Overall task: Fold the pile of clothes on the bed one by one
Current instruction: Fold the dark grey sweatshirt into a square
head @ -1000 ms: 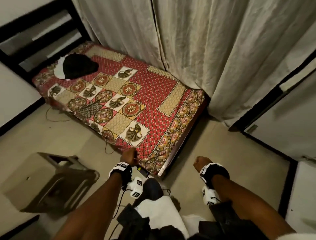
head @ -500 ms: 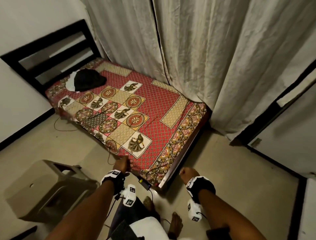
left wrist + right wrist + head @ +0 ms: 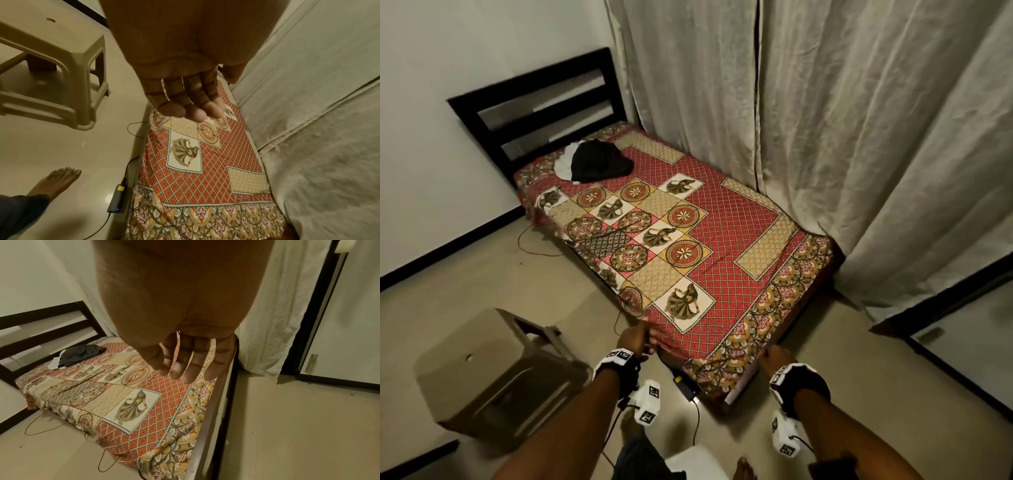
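The bedspread (image 3: 726, 233) is red with a white diamond lattice, beige panels, round flower medallions, white squares showing dancers, and a scalloped floral border. On it lies a black garment (image 3: 599, 161) over a white one (image 3: 563, 167). The headboard (image 3: 541, 102) is black, the curtains (image 3: 825, 120) cream, the stool (image 3: 493, 370) beige.

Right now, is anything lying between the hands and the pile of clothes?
Nothing visible does. The left hand and right hand, both empty, hang at the foot of the bed; the pile of clothes lies at the headboard end, with only bare patterned bedspread between.
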